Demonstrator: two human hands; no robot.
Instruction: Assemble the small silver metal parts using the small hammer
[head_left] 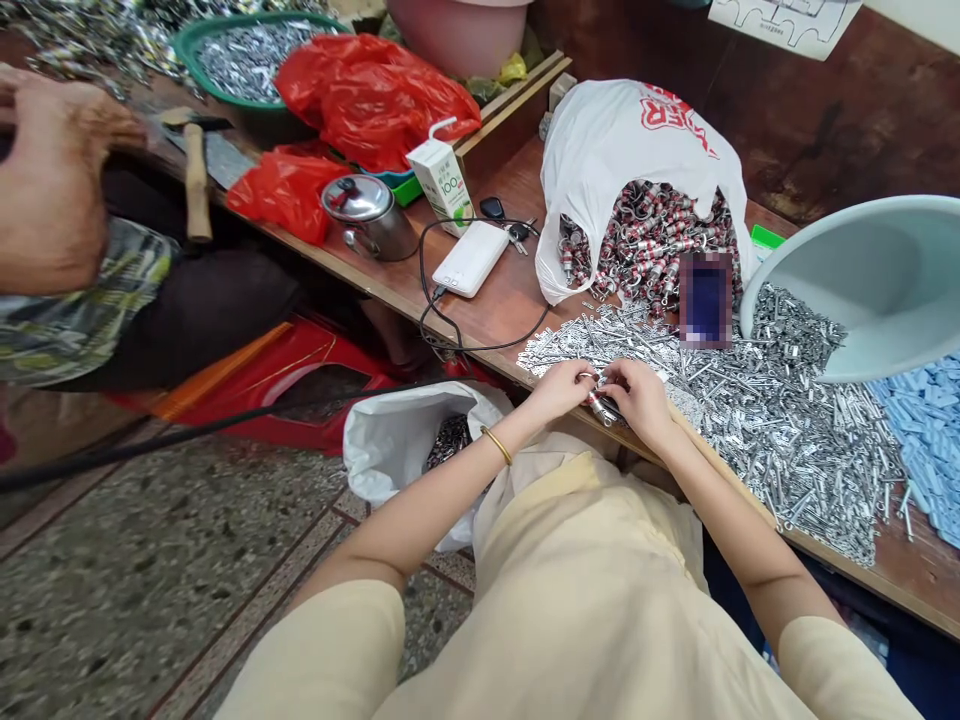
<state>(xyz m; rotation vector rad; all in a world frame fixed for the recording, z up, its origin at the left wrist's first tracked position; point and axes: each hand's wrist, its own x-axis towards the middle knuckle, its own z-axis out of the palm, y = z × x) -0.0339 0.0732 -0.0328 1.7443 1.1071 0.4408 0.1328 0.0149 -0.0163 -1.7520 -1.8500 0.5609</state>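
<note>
My left hand (pixel 559 388) and my right hand (pixel 639 398) meet at the near edge of a wooden table (pixel 517 290), fingers pinched together on a small metal part with a red band (pixel 598 404). A gold bangle (pixel 496 444) circles my left wrist. Just beyond my fingers spreads a big heap of small silver metal pieces (pixel 780 410). Behind it a white plastic bag (pixel 630 140) lies open, spilling several red-and-silver parts (pixel 645 240).
A pale blue basin (pixel 870 280) leans at the right over light blue plastic pieces (pixel 926 430). A white power bank (pixel 471 258) with black cable, keys, a drink carton (pixel 442 182), a steel pot (pixel 367 212) and red bags (pixel 375 95) lie left. Another person's hand (pixel 52 180) shows far left. A white sack (pixel 409 440) stands on the floor.
</note>
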